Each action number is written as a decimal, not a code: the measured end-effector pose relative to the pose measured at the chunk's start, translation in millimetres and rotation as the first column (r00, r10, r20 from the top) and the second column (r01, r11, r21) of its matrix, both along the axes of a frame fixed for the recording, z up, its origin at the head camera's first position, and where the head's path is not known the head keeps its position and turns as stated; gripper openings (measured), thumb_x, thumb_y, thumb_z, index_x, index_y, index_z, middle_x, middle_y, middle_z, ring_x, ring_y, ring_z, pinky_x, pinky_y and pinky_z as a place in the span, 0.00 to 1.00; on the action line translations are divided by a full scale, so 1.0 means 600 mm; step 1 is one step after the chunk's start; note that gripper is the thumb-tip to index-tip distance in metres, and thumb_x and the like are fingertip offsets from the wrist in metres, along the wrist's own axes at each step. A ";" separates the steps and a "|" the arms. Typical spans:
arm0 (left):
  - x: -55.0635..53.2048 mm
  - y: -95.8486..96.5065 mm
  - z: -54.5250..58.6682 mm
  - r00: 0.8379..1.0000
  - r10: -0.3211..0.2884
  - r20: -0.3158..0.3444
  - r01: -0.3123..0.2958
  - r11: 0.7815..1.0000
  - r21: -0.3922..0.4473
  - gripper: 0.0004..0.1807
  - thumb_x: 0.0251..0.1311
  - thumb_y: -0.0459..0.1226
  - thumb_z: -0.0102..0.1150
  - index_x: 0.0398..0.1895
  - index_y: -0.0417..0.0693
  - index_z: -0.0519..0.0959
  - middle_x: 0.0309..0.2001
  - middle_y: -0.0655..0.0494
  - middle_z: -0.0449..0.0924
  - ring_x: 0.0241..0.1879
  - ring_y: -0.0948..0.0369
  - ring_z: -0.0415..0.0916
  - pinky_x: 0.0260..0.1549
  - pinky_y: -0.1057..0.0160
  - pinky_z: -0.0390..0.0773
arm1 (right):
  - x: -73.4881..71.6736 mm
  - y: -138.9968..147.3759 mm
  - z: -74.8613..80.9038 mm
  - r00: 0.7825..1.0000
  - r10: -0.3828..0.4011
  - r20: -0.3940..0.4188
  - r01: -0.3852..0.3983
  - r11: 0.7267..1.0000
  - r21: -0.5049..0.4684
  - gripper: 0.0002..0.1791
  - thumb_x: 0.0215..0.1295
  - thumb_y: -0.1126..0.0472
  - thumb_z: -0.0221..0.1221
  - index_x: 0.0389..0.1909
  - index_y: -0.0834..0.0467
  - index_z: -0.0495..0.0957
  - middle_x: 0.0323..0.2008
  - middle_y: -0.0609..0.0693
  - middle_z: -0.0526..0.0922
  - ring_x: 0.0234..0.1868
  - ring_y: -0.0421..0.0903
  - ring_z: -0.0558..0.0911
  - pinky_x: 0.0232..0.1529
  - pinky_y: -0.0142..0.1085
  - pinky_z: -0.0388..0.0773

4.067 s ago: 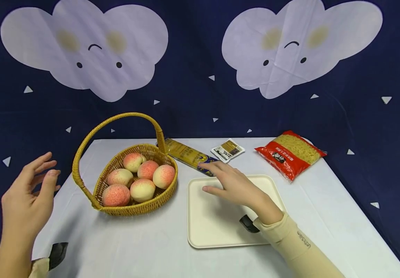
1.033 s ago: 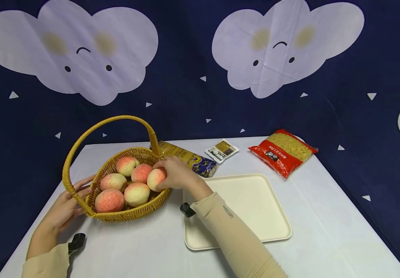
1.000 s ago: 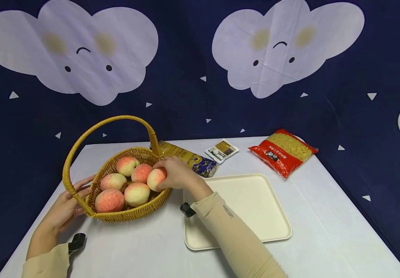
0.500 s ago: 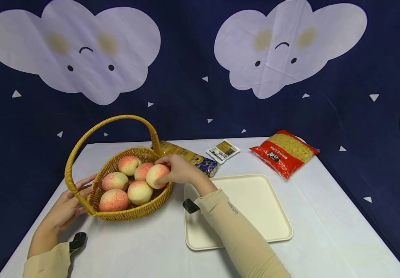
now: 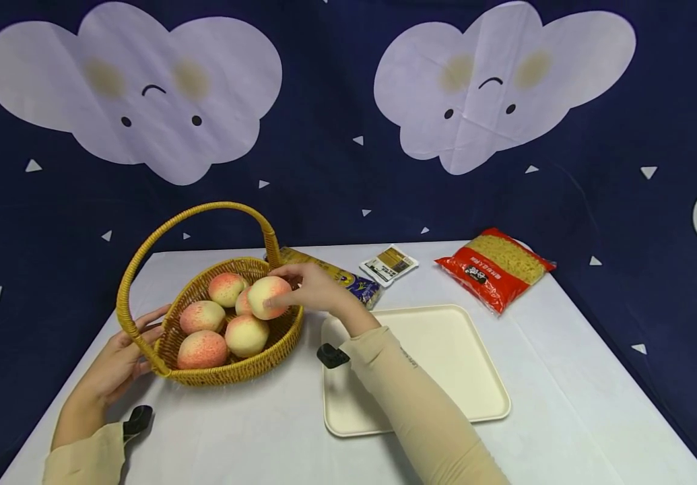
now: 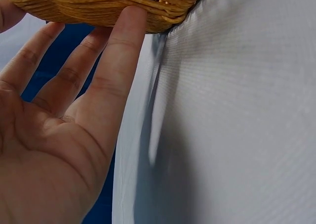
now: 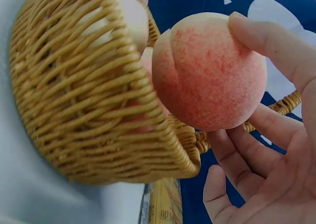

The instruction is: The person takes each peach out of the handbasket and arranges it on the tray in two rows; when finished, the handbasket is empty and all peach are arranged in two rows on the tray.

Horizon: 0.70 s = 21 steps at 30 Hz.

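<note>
Right hand (image 5: 320, 291): thumb and fingers closed about a pink-and-cream peach (image 5: 265, 288), thumb on one side, fingertips on the opposite side. Held peach sits at the right side of the wicker basket (image 5: 227, 375), above rim level in the right wrist view; whether it touches its neighbours cannot be told. Five other peaches (image 5: 202, 349) lie inside the basket, one partly hidden behind the held fruit. Basket upright on the white desk (image 5: 233, 431), its arched handle (image 5: 217, 206) standing up. Left hand (image 5: 114, 360): fingers spread wide, nearly straight, at the basket's left outer side; one fingertip rests against the weave in the left wrist view. Cream tray (image 5: 448, 353) lies right of the basket, partly covered by the right sleeve (image 5: 423, 407). Behind: a long yellow-and-blue packet (image 5: 360, 285), close behind the basket and partly hidden by the right hand; a small white-edged packet (image 5: 389, 265); a red bag of pasta (image 5: 496, 269) farther right. Dark blue backdrop (image 5: 324, 209) with cloud prints (image 5: 215, 60).
</note>
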State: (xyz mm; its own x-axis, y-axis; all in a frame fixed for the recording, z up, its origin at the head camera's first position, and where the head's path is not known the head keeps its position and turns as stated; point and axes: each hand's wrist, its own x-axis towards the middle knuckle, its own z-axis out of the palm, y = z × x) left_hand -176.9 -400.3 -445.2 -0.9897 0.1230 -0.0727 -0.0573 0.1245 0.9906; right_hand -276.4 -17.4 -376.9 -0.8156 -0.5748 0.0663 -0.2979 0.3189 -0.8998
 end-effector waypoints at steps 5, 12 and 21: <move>0.001 0.000 -0.001 1.000 -0.004 -0.004 0.004 1.000 0.004 0.28 0.84 0.40 0.51 0.83 0.68 0.66 0.57 0.86 0.79 0.51 0.76 0.81 0.43 0.66 0.86 | 0.001 0.003 0.004 0.992 -0.013 0.125 0.027 0.994 -0.108 0.30 0.63 0.56 0.76 0.67 0.54 0.83 0.56 0.51 0.88 0.50 0.39 0.83 0.54 0.32 0.80; 0.000 -0.001 -0.006 1.000 0.006 0.004 -0.006 1.000 0.011 0.27 0.85 0.39 0.50 0.81 0.70 0.68 0.56 0.87 0.80 0.50 0.76 0.81 0.42 0.66 0.86 | 0.000 0.021 0.013 0.979 0.003 0.204 0.035 0.983 -0.182 0.30 0.65 0.55 0.74 0.68 0.52 0.81 0.57 0.49 0.88 0.54 0.42 0.85 0.63 0.38 0.80; -0.001 0.000 -0.005 1.000 0.020 0.024 -0.020 1.000 -0.006 0.28 0.85 0.40 0.50 0.82 0.71 0.67 0.55 0.88 0.78 0.50 0.77 0.81 0.43 0.66 0.85 | 0.000 0.072 0.021 0.990 -0.021 0.141 0.050 0.976 -0.211 0.28 0.65 0.58 0.74 0.66 0.54 0.83 0.55 0.52 0.89 0.51 0.43 0.86 0.56 0.34 0.81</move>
